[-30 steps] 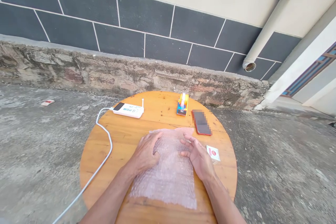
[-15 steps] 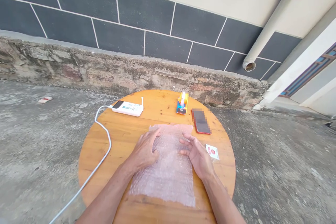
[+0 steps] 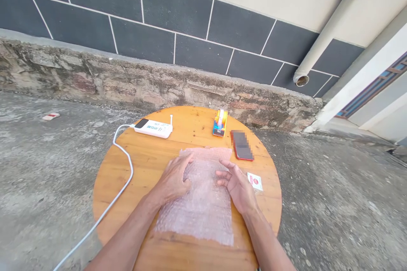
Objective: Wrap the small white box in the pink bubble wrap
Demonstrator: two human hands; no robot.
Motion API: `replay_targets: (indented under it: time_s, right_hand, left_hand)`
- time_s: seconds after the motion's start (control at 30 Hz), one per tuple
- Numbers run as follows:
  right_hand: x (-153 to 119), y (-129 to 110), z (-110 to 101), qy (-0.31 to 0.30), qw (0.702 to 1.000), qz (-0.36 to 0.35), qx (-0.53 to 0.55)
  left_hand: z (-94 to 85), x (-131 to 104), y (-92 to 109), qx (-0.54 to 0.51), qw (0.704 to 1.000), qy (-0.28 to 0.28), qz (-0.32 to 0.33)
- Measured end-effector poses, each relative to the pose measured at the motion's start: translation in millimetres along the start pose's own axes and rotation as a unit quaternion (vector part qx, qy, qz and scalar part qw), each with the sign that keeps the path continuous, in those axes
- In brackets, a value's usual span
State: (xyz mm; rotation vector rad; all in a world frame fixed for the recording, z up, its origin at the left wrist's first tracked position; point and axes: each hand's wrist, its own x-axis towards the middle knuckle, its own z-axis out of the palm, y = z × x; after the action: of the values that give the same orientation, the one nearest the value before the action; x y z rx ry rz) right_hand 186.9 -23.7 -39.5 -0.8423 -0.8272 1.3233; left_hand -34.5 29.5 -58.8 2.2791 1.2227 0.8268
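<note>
A pinkish, see-through sheet of bubble wrap [image 3: 203, 207] lies flat on the round wooden table [image 3: 121, 194]. My left hand [image 3: 174, 178] is over its left edge, thumb and fingers apart, with nothing held. At the right edge, my right hand [image 3: 238, 186] is turned on its side, fingers spread and slightly curled, also holding nothing. Whether either hand touches the wrap I cannot tell. Just right of my right hand sits a small white box [image 3: 255, 182] with a red mark, partly hidden by the hand.
Toward the back stand a yellow and blue tape dispenser [image 3: 220, 123] and a red-edged phone [image 3: 242, 145]. A white device [image 3: 153, 128] with a white cable [image 3: 129, 165] sits at back left. Behind the table runs a stone wall base [image 3: 143, 87]; a small packet [image 3: 51, 116] lies on the concrete.
The whole view has shifted slightly, so the table appears a little higher and further left. Both hands keep the same pose over the bubble wrap.
</note>
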Motion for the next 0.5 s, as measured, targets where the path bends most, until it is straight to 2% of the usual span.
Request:
replay_targets:
  time_s: [0.33,0.5]
  right_hand:
    - [-3.9,-3.3,2.4,-0.044,0.999,-0.013,-0.007]
    - [-3.4,-4.0,3.5,-0.045,0.999,-0.004,0.001]
  left_hand:
    - [-1.1,-0.8,1.7,0.0,1.0,-0.004,-0.004]
    - [-1.4,-0.6,2.0,0.001,1.0,0.001,0.001]
